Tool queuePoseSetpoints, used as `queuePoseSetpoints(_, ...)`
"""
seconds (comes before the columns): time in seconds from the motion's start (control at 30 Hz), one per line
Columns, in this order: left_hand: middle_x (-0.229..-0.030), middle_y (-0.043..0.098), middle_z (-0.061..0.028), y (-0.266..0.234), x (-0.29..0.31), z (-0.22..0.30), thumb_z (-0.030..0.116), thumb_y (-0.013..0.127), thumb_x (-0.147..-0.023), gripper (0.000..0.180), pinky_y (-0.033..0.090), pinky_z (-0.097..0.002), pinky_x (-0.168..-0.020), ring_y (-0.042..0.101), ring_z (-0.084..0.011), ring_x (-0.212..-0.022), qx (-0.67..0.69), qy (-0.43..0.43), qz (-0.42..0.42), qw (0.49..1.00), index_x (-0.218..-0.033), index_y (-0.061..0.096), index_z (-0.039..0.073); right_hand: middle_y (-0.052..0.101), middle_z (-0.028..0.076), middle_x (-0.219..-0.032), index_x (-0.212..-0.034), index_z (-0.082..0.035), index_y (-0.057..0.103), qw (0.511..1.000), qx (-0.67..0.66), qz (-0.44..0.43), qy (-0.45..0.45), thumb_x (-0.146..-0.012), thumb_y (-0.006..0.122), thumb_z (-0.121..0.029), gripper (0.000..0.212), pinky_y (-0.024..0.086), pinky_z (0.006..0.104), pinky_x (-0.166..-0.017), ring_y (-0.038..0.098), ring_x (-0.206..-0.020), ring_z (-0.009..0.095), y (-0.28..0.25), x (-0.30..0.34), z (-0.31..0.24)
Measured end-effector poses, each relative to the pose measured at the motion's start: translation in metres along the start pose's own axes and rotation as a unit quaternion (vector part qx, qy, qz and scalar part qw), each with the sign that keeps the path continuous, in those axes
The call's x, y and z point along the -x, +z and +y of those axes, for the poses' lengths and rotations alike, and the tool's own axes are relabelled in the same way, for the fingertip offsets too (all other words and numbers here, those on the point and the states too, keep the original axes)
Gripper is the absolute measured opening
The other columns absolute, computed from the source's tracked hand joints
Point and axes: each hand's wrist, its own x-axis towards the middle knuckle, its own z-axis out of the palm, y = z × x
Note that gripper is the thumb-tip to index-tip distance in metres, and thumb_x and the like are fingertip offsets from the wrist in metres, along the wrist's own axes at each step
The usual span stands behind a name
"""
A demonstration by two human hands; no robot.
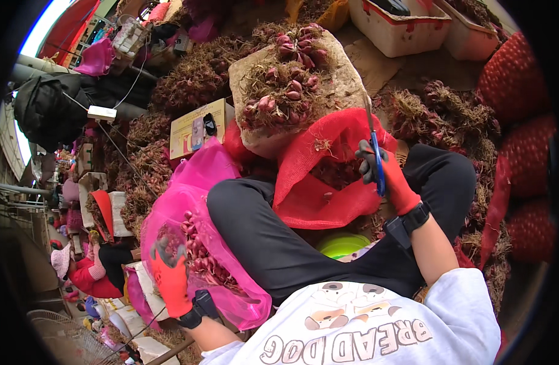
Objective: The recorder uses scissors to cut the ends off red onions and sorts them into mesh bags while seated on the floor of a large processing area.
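Observation:
My right hand [393, 182], in a red and grey glove, is closed on blue-handled scissors [377, 158] with the blades pointing away from me. Below them a red mesh sack [303, 191] gapes between my legs, with shallots inside. My left hand [171, 277], gloved alike, reaches over the pink mesh bag [197, 176] at my left, fingers apart near the loose shallots [206, 258] in it. In front of me, bunches of shallots [293, 88] with dry roots and stalks lie on a dirt-covered foam block [346, 67].
A yellow carton [185, 131] carries a phone-like device and a small dark object. Heaped shallots [197, 76] lie left; more bunches [434, 118] lie right, beside full red sacks [513, 79]. Foam boxes [404, 30] stand behind. A green basin [342, 245] sits between my legs. Another person [94, 274] sits far left.

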Motion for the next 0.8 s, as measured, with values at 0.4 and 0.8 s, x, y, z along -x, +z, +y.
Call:
queuePoseSetpoints(0.4,-0.108,0.060,-0.0171,0.356,-0.022,0.058,0.036,0.054,-0.082,0.039,0.045,-0.0400,-0.086,0.058,-0.0301,-0.100,-0.302,0.282,-0.594,0.691,-0.107,0.062,0.008,0.065,0.014,-0.077,-0.081,-0.008,0.066,0.672,0.720,0.021,-0.174,-0.070,0.060,-0.043,0.036,0.049,0.0401,-0.070,0.062,-0.077,0.032,-0.001,-0.027,-0.045)
queuePoseSetpoints(0.8,-0.123,0.053,-0.0134,0.350,-0.100,0.011,0.039,0.056,-0.080,0.043,0.040,-0.0415,-0.094,0.049,-0.0324,-0.112,-0.348,0.282,-0.468,0.762,-0.113,0.058,0.012,0.065,0.012,-0.075,-0.079,-0.010,0.069,0.681,0.706,-0.143,-0.128,-0.063,0.063,-0.041,0.035,0.051,0.0359,-0.065,0.064,-0.072,0.028,-0.016,-0.038,-0.053)
